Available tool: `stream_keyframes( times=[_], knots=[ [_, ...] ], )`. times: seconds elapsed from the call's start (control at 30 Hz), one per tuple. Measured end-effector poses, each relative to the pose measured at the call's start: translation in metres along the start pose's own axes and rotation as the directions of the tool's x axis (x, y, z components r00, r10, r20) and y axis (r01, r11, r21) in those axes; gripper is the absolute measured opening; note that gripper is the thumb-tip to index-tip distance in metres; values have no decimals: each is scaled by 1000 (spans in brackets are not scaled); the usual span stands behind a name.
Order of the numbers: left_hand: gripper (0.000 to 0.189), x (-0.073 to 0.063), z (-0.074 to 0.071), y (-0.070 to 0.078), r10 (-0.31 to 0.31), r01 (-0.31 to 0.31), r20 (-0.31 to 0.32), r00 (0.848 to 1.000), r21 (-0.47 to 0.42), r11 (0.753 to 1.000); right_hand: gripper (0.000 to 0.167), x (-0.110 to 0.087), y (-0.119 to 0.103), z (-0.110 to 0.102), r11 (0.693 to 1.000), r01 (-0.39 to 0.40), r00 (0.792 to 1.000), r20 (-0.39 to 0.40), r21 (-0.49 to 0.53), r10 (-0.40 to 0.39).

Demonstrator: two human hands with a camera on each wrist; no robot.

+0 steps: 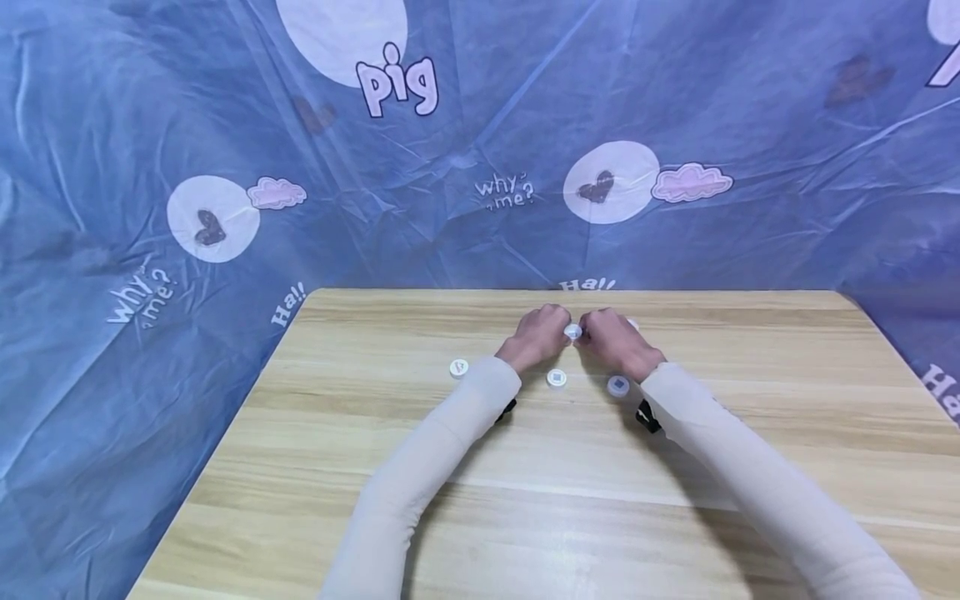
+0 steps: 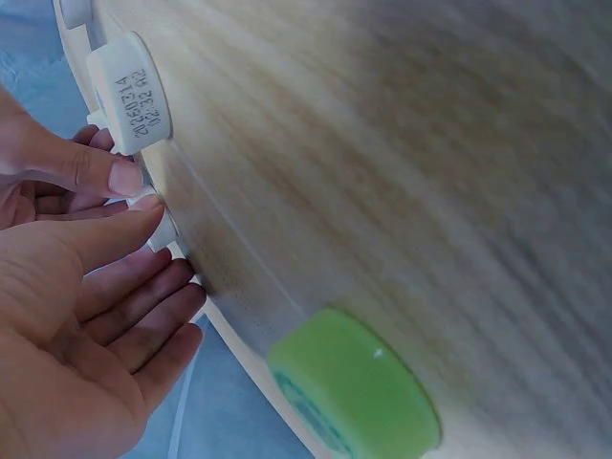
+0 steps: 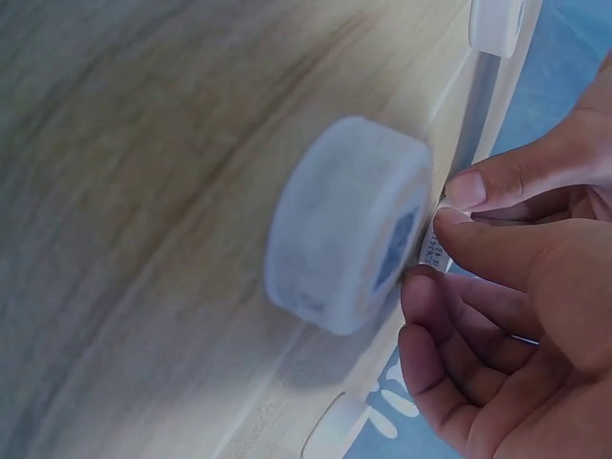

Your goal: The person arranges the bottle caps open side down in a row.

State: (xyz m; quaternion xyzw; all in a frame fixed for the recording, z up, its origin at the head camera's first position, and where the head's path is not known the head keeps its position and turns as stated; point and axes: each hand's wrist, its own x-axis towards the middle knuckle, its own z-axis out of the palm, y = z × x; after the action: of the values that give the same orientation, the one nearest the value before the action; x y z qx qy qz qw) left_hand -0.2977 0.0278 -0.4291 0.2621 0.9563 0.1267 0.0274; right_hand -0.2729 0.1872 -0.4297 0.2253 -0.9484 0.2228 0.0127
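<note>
At the far side of the table, a small white bottle cap [image 1: 573, 332] is held between the two hands. My left hand [image 1: 543, 333] grips its left side, with the thumb [image 2: 134, 220] pressed on the cap [image 2: 163, 229]. From the right, my right hand [image 1: 613, 337] pinches it as well; in the right wrist view the right thumb [image 3: 478, 239] lies against the printed side of the cap [image 3: 435, 247]. The fingers behind the cap are partly hidden. Close by the hands, another white cap with a dark square [image 3: 349, 225] lies on the table.
Nearer the person lie two white caps, one in the middle [image 1: 557, 379] and one to the right [image 1: 618, 386]. Another cap [image 1: 459, 367] is at the left, and one [image 1: 632, 323] is partly behind the right hand. A green cap [image 2: 354, 382] shows in the left wrist view. A blue printed cloth [image 1: 465, 167] hangs behind the table.
</note>
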Motion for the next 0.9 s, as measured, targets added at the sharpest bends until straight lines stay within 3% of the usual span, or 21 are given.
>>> stream_keyframes(
  times=[0.37,0.57,0.9],
  knots=[
    [18,-11,-7,-7,67,-67,-7,998,-76,995,5,-6,-5,-1,996,86,995,-50,11,-85],
    [11,-28,-18,-10,82,-84,-21,996,-131,988,9,-12,-14,-6,992,117,990,-90,38,-113],
    [31,-64,-33,-10,131,-137,-57,990,-126,983,15,-33,-31,-13,978,197,971,-148,64,-186]
  ],
)
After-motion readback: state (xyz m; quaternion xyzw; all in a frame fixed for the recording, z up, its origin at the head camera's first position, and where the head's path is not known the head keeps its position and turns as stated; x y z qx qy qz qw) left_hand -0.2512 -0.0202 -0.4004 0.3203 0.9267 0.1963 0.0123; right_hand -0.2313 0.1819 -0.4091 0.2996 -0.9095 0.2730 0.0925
